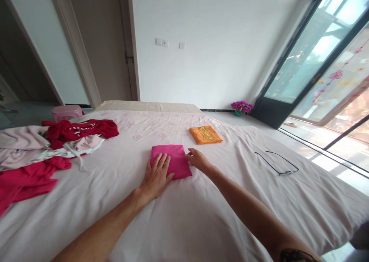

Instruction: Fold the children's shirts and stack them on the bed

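A folded pink cloth (pixel 176 160), probably a garment, lies as a small rectangle on the bed sheet in front of me. My left hand (pixel 157 175) rests flat on its left part, fingers stretched and slightly apart. At its right edge is my right hand (pixel 197 159), with curled fingers that appear to pinch the cloth's border; the thumb is mostly hidden. Beyond the right hand sits a folded orange cloth (pixel 205 134) with yellow lettering.
Red, pink and white clothes (pixel 82 131) are heaped at the left. Eyeglasses (pixel 284 172) lie on the sheet (pixel 230 166) at the right. Past the bed are a pink stool (pixel 67 112), a pot of purple flowers (pixel 241 107) and a glass door (pixel 300 58).
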The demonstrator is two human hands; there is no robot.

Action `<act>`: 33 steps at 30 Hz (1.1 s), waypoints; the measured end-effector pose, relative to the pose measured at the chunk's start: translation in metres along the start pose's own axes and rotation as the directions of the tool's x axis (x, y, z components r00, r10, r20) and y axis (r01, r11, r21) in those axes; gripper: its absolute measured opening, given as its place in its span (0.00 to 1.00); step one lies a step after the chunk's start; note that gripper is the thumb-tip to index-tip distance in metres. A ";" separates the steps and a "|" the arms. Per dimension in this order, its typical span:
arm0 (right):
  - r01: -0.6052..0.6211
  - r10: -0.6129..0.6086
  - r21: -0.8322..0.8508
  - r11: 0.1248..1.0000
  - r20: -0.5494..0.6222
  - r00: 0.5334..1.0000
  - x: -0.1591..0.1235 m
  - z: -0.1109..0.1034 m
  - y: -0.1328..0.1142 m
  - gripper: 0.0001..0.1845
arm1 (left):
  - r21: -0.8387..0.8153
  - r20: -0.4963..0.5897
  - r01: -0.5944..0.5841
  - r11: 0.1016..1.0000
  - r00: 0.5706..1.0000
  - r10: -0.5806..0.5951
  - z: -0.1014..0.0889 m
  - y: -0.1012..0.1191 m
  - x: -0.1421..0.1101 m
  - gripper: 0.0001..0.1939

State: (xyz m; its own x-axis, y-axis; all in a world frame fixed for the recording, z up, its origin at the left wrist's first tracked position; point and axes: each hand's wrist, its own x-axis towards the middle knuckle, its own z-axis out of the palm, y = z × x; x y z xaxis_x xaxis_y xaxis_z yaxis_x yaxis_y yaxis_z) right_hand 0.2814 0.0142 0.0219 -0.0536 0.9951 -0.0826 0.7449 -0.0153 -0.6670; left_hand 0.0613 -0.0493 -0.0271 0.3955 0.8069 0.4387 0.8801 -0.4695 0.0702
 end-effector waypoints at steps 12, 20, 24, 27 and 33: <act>-0.390 0.257 0.594 0.704 0.299 0.919 0.004 0.012 -0.039 0.08 | -0.046 -0.030 0.010 0.999 0.999 -0.012 0.002 -0.002 -0.001 0.30; -0.365 0.187 0.639 0.677 0.330 0.925 0.004 0.017 -0.042 0.05 | -0.170 -0.055 0.008 0.985 0.998 -0.017 0.001 -0.008 -0.001 0.30; -0.271 0.128 0.715 0.644 0.248 0.960 -0.001 0.027 -0.040 0.05 | -0.260 -0.111 0.015 0.965 0.993 -0.045 -0.002 -0.010 0.000 0.30; -0.275 0.117 0.762 0.586 0.257 0.959 0.005 0.023 -0.034 0.05 | -0.332 -0.180 0.029 0.943 0.979 -0.094 -0.006 -0.015 0.001 0.29; -0.170 0.098 0.745 0.645 0.140 0.985 0.046 -0.045 -0.010 0.05 | -0.401 -0.182 0.138 0.906 0.957 -0.226 -0.004 -0.035 0.002 0.25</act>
State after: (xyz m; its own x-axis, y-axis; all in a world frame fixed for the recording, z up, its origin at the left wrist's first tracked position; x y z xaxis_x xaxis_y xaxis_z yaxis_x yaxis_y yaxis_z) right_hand 0.3016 0.0646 0.0586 -0.0728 0.9653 -0.2509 -0.0055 -0.2520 -0.9677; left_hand 0.0302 -0.0328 -0.0250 0.1317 0.8130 0.5672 0.7466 -0.4578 0.4828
